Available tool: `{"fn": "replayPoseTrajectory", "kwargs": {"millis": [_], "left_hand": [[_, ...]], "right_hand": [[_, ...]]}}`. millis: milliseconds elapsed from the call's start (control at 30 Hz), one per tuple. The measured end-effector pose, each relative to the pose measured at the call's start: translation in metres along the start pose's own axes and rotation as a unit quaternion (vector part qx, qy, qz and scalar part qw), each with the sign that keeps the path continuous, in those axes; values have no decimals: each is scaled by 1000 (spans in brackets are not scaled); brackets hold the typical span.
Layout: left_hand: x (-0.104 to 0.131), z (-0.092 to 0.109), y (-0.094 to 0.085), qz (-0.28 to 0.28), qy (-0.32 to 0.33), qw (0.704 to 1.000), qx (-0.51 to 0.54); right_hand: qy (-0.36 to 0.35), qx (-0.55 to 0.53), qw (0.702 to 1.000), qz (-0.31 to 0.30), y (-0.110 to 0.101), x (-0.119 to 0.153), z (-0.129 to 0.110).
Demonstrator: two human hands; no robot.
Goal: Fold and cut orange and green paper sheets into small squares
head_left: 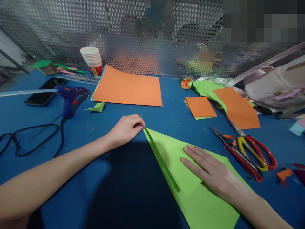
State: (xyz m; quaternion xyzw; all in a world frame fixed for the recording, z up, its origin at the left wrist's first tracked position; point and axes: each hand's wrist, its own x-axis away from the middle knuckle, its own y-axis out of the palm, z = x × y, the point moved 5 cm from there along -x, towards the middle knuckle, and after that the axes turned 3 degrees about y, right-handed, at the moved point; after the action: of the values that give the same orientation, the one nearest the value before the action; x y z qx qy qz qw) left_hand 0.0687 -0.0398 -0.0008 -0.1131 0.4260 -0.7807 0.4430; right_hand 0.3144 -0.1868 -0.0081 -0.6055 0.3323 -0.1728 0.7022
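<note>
A large sheet of green paper (pixel 214 203) lies on the blue table, partly folded over on itself, with a long narrow shadow beside the fold. My left hand (pixel 127 128) pinches the paper's pointed far-left corner between thumb and fingers. Flat on the folded layer rests my right hand (pixel 212 170), its fingers stretched out and slightly apart. Part of the sheet is hidden under the right hand and forearm. To the right of the paper lie scissors (pixel 257 151) with red and yellow handles and a red-handled cutter (pixel 240 160).
Orange sheets (pixel 130 87) are stacked at the back, beside white paper cups (pixel 91 57). On the left are a blue glue gun (pixel 69 98) with a looping cord, a phone (pixel 46 92) and a small green paper piece (pixel 96 107). Small orange squares (pixel 201 107) lie back right. A perforated metal panel (pixel 133 35) stands behind.
</note>
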Motion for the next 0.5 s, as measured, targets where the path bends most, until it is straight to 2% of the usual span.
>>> {"fn": "replayPoseTrajectory", "kwargs": {"millis": [267, 500], "left_hand": [[2, 2, 7, -27, 65, 993, -92], [-2, 3, 6, -60, 48, 993, -87]], "right_hand": [[12, -13, 1000, -14, 3, 2, -1], [-6, -14, 1000, -19, 4, 1, -2]]}}
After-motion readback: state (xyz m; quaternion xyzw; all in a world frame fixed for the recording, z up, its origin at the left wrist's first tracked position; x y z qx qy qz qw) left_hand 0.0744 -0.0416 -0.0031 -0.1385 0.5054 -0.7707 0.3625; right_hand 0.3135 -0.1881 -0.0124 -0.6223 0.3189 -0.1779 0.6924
